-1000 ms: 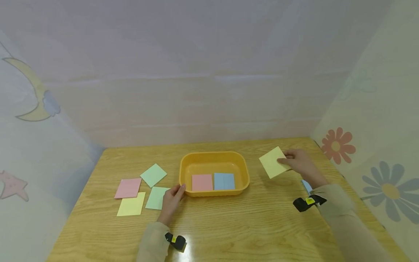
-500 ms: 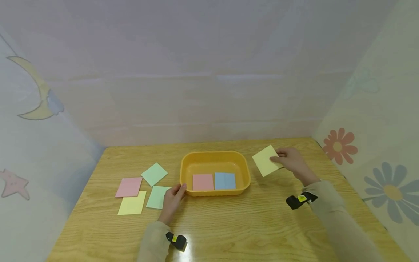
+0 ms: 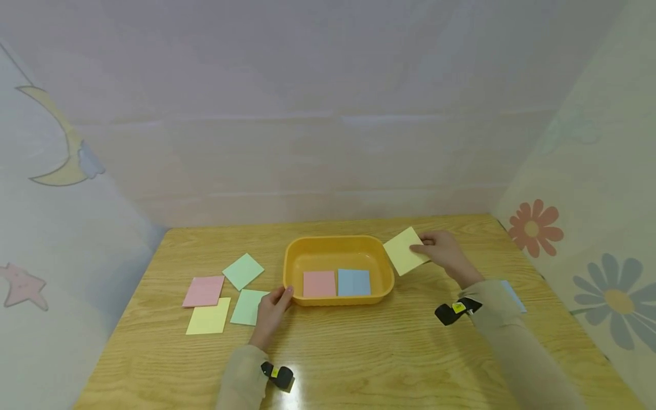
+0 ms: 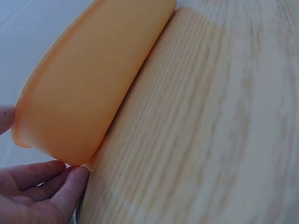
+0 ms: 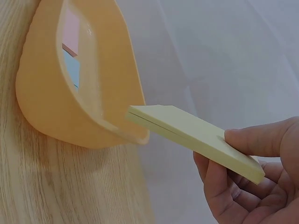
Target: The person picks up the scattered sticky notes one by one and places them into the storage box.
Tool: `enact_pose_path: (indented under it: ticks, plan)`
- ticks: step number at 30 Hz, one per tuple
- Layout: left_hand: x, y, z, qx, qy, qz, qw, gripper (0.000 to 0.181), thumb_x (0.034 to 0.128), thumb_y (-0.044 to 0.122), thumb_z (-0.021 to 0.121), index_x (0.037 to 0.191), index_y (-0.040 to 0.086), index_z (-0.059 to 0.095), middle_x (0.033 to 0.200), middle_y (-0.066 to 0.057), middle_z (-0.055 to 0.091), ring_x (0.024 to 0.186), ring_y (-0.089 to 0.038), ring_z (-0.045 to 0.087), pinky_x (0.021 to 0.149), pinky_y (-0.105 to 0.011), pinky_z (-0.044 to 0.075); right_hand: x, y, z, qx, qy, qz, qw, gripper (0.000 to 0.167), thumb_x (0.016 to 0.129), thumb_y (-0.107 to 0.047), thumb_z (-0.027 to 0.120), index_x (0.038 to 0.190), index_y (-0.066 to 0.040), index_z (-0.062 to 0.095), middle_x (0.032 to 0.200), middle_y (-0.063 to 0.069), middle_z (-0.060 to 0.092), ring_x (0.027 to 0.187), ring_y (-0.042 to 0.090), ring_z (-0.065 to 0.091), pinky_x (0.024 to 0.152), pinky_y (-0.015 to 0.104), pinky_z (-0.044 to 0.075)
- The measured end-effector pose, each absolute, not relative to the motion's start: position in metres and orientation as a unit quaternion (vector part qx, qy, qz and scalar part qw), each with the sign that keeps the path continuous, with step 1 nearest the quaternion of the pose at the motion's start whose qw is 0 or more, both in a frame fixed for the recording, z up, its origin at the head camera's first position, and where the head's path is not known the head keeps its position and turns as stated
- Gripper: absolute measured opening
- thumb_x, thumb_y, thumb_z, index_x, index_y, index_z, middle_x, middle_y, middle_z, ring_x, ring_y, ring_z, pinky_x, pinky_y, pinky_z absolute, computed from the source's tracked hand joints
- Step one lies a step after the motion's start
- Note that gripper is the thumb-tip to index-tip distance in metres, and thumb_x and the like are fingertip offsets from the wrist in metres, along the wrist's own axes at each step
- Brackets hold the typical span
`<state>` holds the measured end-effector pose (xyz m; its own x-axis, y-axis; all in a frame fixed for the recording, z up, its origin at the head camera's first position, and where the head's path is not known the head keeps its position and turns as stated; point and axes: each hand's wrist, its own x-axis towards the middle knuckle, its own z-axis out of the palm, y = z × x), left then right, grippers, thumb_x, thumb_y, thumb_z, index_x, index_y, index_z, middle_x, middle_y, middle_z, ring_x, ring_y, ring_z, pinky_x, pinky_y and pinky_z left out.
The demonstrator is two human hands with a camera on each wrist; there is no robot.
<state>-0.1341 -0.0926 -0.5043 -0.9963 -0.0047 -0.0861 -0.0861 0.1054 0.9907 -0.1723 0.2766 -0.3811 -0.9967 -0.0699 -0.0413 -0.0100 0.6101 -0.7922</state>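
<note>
My right hand [image 3: 445, 253] pinches a yellow sticky note pad [image 3: 403, 251], thumb on top and fingers beneath. In the head view the pad is tilted at the right end of the yellow plastic basin [image 3: 338, 244]; the right wrist view shows its thick edge near the basin's rim [image 5: 124, 133]. A pink sticky note pad [image 3: 319, 284] and a blue sticky note pad [image 3: 353, 282] lie side by side inside the basin. My left hand [image 3: 273, 313] grips the basin's front left corner, with the thumb at the rim and fingertips [image 4: 77, 179] low against the wall.
Left of the basin lie two green pads [image 3: 243, 271], a pink pad [image 3: 204, 291] and a yellow pad [image 3: 209, 316], the pink one overlapping the yellow. Another blue pad [image 3: 514, 296] lies partly hidden behind my right sleeve. Cloth walls stand around the wooden table [image 3: 359, 353].
My right hand has moved left with the yellow pad, bringing it up to the basin's right end. The left hand keeps its grip on the basin.
</note>
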Motion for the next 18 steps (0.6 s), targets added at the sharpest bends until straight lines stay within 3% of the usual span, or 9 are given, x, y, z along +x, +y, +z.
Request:
enact_pose_path:
  ticks: [7, 18]
  plan:
    - [-0.133, -0.093, -0.504, -0.027, 0.746, 0.665, 0.03, 0.053, 0.0936, 0.028, 0.052, 0.123, -0.016, 0.047, 0.12, -0.028, 0.052, 0.111, -0.033, 0.052, 0.087, -0.033, 0.047, -0.177, 0.268, -0.386, -0.031, 0.892, -0.45, 0.033, 0.031, 0.087, -0.012, 0.061, 0.108, 0.011, 0.058, 0.085, 0.01, 0.065, 0.07, 0.014, 0.057, 0.062, 0.032, 0.05]
    - [-0.13, -0.092, -0.5, -0.03, 0.746, 0.664, 0.04, 0.051, 0.095, 0.027, 0.049, 0.124, -0.015, 0.046, 0.122, -0.028, 0.051, 0.112, -0.033, 0.052, 0.088, -0.035, 0.047, -0.183, 0.254, -0.39, -0.025, 0.88, -0.47, 0.056, 0.032, 0.088, -0.011, 0.06, 0.11, 0.011, 0.056, 0.089, 0.015, 0.065, 0.07, 0.013, 0.06, 0.064, 0.034, 0.052]
